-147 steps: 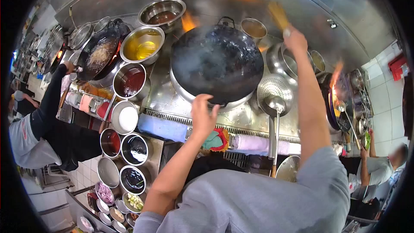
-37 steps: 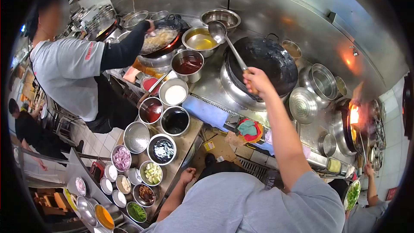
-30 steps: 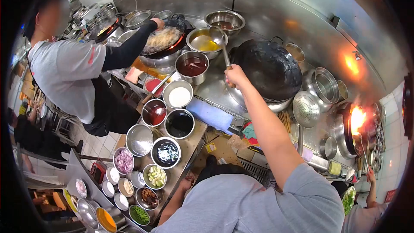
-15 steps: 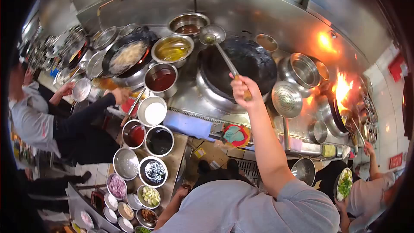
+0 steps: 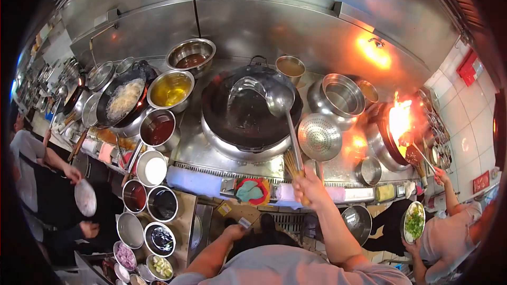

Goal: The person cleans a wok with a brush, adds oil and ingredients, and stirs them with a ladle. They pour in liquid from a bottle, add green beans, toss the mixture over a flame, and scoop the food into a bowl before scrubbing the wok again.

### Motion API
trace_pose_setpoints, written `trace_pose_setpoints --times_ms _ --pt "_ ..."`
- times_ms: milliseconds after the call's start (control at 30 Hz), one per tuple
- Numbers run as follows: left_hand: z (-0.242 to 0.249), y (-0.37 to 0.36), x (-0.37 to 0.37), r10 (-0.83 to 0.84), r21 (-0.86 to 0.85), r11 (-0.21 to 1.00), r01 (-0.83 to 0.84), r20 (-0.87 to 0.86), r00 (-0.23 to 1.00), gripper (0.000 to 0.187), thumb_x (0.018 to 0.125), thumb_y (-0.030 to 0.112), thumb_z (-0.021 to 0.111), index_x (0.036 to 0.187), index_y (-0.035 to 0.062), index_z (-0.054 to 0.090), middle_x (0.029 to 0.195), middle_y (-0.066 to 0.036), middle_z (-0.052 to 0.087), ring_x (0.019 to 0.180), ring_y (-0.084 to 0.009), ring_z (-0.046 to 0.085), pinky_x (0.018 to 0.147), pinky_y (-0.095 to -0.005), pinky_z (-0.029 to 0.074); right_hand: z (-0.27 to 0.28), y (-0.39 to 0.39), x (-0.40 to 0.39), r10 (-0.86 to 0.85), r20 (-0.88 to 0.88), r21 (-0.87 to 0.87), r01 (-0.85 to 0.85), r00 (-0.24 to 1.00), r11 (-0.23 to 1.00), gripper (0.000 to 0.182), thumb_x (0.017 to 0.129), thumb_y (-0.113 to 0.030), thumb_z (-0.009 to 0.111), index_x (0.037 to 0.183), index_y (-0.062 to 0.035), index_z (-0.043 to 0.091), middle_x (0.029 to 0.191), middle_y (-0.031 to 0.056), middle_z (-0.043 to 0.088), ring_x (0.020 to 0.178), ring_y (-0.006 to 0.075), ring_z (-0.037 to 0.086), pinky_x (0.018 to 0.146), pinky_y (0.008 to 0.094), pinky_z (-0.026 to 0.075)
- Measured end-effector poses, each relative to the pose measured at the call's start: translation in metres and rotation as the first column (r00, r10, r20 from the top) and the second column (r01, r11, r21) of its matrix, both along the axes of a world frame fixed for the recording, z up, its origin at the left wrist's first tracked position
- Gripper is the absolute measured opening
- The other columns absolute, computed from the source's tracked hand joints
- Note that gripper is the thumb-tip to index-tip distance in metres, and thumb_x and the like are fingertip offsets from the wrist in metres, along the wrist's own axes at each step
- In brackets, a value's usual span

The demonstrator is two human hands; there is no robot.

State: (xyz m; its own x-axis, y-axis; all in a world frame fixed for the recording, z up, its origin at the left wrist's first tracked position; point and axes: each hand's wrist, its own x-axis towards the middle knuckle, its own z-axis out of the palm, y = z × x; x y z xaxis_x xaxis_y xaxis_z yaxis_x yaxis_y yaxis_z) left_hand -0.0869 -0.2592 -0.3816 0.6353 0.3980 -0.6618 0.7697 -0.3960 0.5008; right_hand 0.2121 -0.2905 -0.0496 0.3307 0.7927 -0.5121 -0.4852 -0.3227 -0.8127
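My right hand [image 5: 310, 189] is closed round the wooden grip of a long-handled ladle [image 5: 280, 97]. The ladle's bowl hangs over the right part of a large black wok [image 5: 232, 121], and a clear arc of liquid [image 5: 244, 85] leaves it towards the left. Some liquid shows in the wok's bottom. Low in front of my body, my left hand [image 5: 232, 233] is curled; whatever its fingers hold is hidden. Just right of the wok lies a perforated strainer [image 5: 320, 137], and a bamboo brush [image 5: 291, 163] is beside the ladle handle.
Pots of yellow oil [image 5: 171, 91] and red sauce [image 5: 158, 129] stand left of the wok. Tall flames [image 5: 400, 121] rise from another wok at right, where a co-worker holds a dish of chopped greens [image 5: 414, 224]. Another person at left holds a white bowl [image 5: 85, 198].
My view has shifted. The ladle has moved from the wok's back edge to above its right side, and liquid now flies from it. The co-worker at left has lowered their arm.
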Motion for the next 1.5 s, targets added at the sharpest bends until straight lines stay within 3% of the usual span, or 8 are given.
trace_pose_setpoints --times_ms 200,400,600,900,1100,1167,1367,1500 --pt "0.017 -0.027 0.117 -0.203 0.102 0.975 0.200 0.019 0.979 0.058 0.085 0.037 0.048 0.136 0.0086 0.041 0.132 -0.018 0.049 0.115 -0.0319 0.053 0.095 -0.0472 0.043 -0.036 -0.013 0.066 0.205 -0.891 0.301 0.189 0.405 0.935 0.043 0.094 -0.016 0.049 0.134 -0.0177 0.035 0.069 0.0010 0.046 0.047 0.0091 0.043 0.040 0.0249 0.039" --pt "0.005 -0.046 0.166 0.143 0.210 0.970 -0.119 -0.106 0.984 0.077 0.081 0.039 0.056 0.144 0.0092 0.023 0.149 -0.013 0.026 0.130 -0.0322 0.036 0.101 -0.0508 0.034 -0.022 0.005 0.059 0.144 0.120 -0.090 -0.134 0.982 0.987 0.060 0.091 -0.004 0.049 0.143 -0.0128 0.022 0.071 0.0021 0.046 0.047 0.0099 0.043 0.044 0.0237 0.040" --pt "0.008 -0.064 0.156 0.362 0.138 0.918 -0.371 0.092 0.928 0.080 0.076 0.027 0.061 0.145 0.0197 0.023 0.150 -0.013 0.021 0.125 -0.0318 0.040 0.098 -0.0492 0.036 -0.028 -0.002 0.083 0.177 0.984 -0.159 -0.381 0.011 0.911 0.059 0.083 -0.004 0.050 0.139 -0.0110 0.034 0.088 0.0173 0.063 0.074 0.0308 0.063 0.065 0.0371 0.049" --pt "-0.009 -0.086 0.130 0.394 -0.136 0.913 -0.385 0.048 0.918 0.042 0.076 0.026 0.055 0.116 0.0136 0.060 0.110 -0.017 0.063 0.099 -0.0349 0.061 0.085 -0.0476 0.049 -0.043 0.028 0.056 -0.002 0.920 -0.251 -0.593 -0.392 0.765 0.044 0.084 -0.005 0.052 0.127 0.0010 0.047 0.128 0.0216 0.049 0.114 0.0366 0.050 0.097 0.0417 0.039" --pt "0.036 -0.222 0.009 0.955 -0.140 0.277 -0.951 0.153 0.255 0.039 0.079 0.029 0.056 0.110 0.0066 0.062 0.104 -0.019 0.064 0.093 -0.0332 0.063 0.080 -0.0446 0.050 -0.245 0.012 -0.033 0.896 0.443 -0.546 -0.794 -0.004 0.266 0.042 0.092 -0.019 0.054 0.127 0.0041 0.049 0.122 0.0194 0.057 0.115 0.0256 0.052 0.098 0.0314 0.037" --pt "0.044 -0.293 -0.028 0.978 -0.252 -0.162 -0.954 0.089 -0.190 0.035 0.083 0.030 0.057 0.108 0.0066 0.062 0.100 -0.015 0.066 0.084 -0.0251 0.065 0.075 -0.0378 0.051 -0.327 -0.002 -0.042 0.656 0.569 -0.743 -0.651 -0.495 0.153 0.063 0.088 -0.030 0.059 0.135 0.0050 0.037 0.138 0.0243 0.040 0.129 0.0311 0.038 0.109 0.0377 0.027" --pt "0.165 -0.523 -0.061 0.138 -0.448 -0.887 -0.112 -0.025 -0.990 0.023 0.091 0.029 0.053 0.109 0.0156 0.061 0.083 0.001 0.062 0.064 -0.0046 0.053 0.055 -0.0189 0.041 -0.493 -0.005 0.011 0.770 0.462 -0.865 -0.417 -0.439 0.281 0.096 0.084 -0.027 0.058 0.138 0.0135 -0.010 0.137 0.0332 0.033 0.123 0.0401 0.042 0.104 0.0485 0.034" --pt "0.194 -0.645 -0.017 -0.455 -0.573 -0.722 0.388 -0.029 -0.890 0.022 0.088 0.031 0.051 0.102 0.0150 0.058 0.071 0.002 0.049 0.057 -0.0064 0.043 0.047 -0.0224 0.035 -0.414 0.010 -0.054 0.897 -0.400 -0.901 -0.098 -0.191 -0.422 0.063 0.094 -0.042 0.038 0.142 -0.0049 0.021 0.129 0.0181 0.047 0.113 0.0388 0.051 0.088 0.0674 0.035"
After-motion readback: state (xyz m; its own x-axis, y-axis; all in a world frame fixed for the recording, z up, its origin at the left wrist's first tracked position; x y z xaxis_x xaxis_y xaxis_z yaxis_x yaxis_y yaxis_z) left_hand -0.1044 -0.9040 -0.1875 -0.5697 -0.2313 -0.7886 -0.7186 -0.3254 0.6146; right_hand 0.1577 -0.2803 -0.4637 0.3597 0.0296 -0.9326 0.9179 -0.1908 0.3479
